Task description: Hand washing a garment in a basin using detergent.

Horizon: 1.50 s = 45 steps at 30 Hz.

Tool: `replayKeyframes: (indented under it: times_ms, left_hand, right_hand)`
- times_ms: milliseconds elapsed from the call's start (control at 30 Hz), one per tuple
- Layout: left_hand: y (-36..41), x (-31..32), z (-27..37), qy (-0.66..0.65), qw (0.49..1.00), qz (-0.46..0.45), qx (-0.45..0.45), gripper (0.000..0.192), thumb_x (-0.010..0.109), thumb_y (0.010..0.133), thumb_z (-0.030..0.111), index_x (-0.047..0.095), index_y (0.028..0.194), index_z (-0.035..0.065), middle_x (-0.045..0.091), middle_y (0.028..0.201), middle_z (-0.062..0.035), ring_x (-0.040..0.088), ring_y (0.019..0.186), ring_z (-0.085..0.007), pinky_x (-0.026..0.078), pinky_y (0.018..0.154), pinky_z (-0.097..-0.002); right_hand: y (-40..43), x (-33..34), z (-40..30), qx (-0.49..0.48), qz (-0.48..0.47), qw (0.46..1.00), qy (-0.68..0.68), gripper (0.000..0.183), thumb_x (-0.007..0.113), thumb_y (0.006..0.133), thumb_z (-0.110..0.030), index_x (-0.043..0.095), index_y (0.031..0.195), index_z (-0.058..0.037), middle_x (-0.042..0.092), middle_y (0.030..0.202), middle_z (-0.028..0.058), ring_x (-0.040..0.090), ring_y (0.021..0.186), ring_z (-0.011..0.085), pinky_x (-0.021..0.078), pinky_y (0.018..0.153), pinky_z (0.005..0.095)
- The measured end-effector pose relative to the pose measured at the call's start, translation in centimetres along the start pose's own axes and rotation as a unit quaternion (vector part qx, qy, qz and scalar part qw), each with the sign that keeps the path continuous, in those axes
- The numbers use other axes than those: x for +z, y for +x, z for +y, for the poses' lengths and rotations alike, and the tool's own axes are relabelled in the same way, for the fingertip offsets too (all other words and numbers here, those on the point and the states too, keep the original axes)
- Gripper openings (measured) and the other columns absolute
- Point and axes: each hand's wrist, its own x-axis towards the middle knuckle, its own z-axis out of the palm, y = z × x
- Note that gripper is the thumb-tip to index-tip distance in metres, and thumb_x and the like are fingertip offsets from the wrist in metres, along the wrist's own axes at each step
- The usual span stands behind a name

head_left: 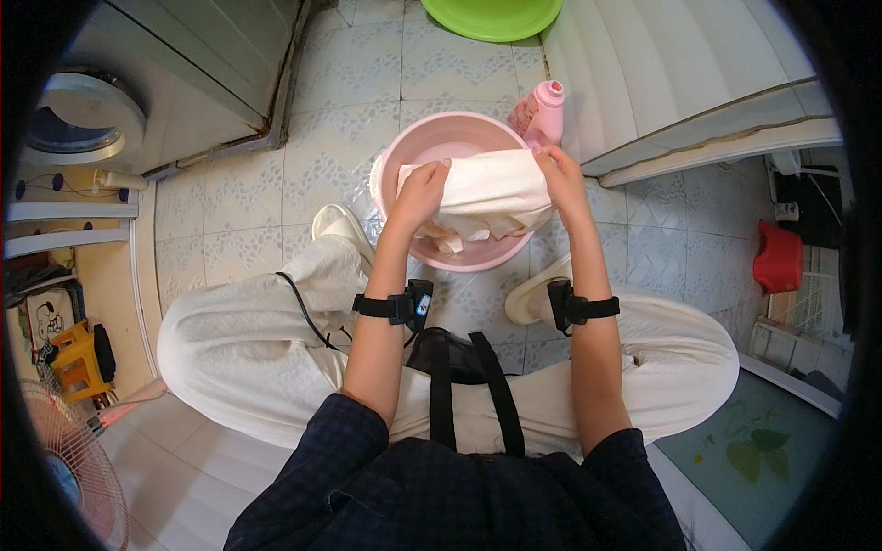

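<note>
A white cloth (493, 180) is stretched over a pink plastic basin (451, 122) on the floor between my feet, and its lower folds hang inside. My left hand (422, 195) grips the cloth's left end, thumb on top. The right end is pinched in my right hand (563, 184), above the basin's right rim. Just behind that rim stands a pink plastic bottle (544, 113), its top toward the back wall. Whether the cloth is wet cannot be told.
A green basin (496, 17) lies on the tiled floor farther ahead. A front-loading washing machine (83, 124) stands at the left, with a pedestal fan (69, 475) at the lower left. A white panel (620, 76) rises at the right; beyond it is a red plastic container (778, 258).
</note>
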Motion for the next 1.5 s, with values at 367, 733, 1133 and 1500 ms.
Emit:
replayKeyframes:
  times_ms: [367,733,1133,1500]
  left_hand:
    - [-1.4,-1.6,2.2,-0.122,0.977,-0.158,-0.07,0.041,0.056,0.086,0.034,0.059,0.108,-0.0012,0.061,0.102,-0.0085,0.055,0.093,-0.0135,0.044,0.079,-0.0261]
    - [-1.5,5.5,-4.4,-0.667,0.705,0.037,-0.24,0.047,0.036,0.089,0.037,0.05,0.115,0.0007,0.054,0.116,-0.0158,0.056,0.099,-0.0286,0.043,0.09,-0.0387]
    - [-2.7,3.5,-6.6,-0.702,0.674,-0.074,-0.217,0.03,0.046,0.089,0.032,0.058,0.099,0.0066,0.062,0.09,-0.009,0.06,0.084,-0.0218,0.05,0.075,-0.0339]
    - [-3.2,6.2,-8.4,-0.658,0.741,0.004,-0.132,0.026,0.04,0.091,0.025,0.053,0.102,0.0055,0.059,0.097,-0.0073,0.058,0.087,-0.0188,0.048,0.077,-0.0328]
  right_hand:
    - [-1.0,-1.4,-1.1,-0.067,-0.216,0.963,-0.146,0.03,0.055,0.086,-0.024,0.057,0.105,-0.0012,0.059,0.097,0.0059,0.052,0.091,0.0132,0.0422,0.078,0.026]
    - [-3.9,8.4,2.6,-0.132,0.027,0.98,-0.144,0.022,0.053,0.086,-0.022,0.057,0.086,-0.0013,0.058,0.07,0.0176,0.058,0.064,0.0288,0.0448,0.059,0.038]
    - [-6.5,14.1,2.8,-0.309,0.058,0.783,-0.537,0.037,0.054,0.079,-0.025,0.054,0.046,-0.01,0.053,0.046,0.0091,0.053,0.041,0.0229,0.0409,0.044,0.0357]
    - [-6.6,13.6,4.8,-0.351,-0.021,0.778,-0.52,0.037,0.051,0.08,-0.02,0.055,0.045,-0.0073,0.054,0.048,0.0119,0.051,0.049,0.0254,0.0371,0.058,0.0401]
